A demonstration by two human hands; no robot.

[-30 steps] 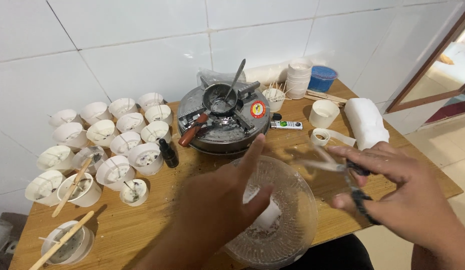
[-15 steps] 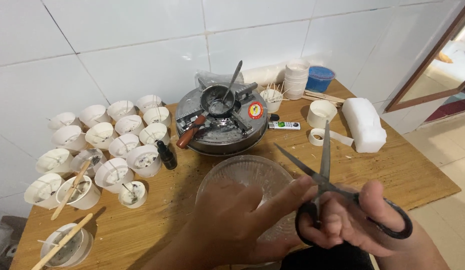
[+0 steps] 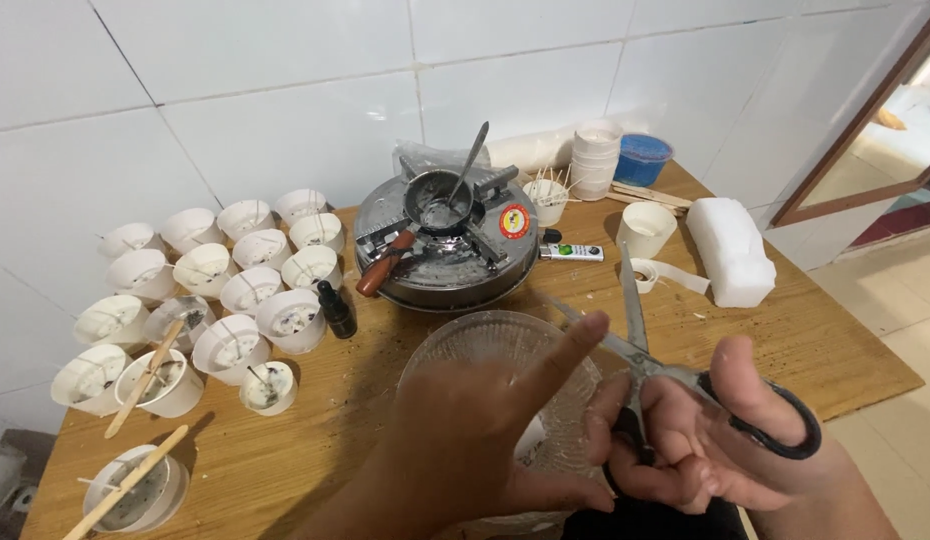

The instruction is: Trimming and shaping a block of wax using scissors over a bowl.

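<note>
A single head-worn camera is looking steeply down and forward over a wooden table (image 3: 285,470) toward a white tiled wall (image 3: 285,90), sitting close above the wearer's left hand (image 3: 475,440) and right hand (image 3: 715,440) at the frame's bottom edge.

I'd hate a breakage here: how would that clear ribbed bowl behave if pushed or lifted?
The clear ribbed bowl looks like glass, so probably rigid, fairly heavy and breakable. Its wide round shape suggests it slides rather than tips. It sits at the table front edge, so a nudge may drop it.

cups (image 3: 225,290) crowd left, stove (image 3: 447,240) behind
</note>
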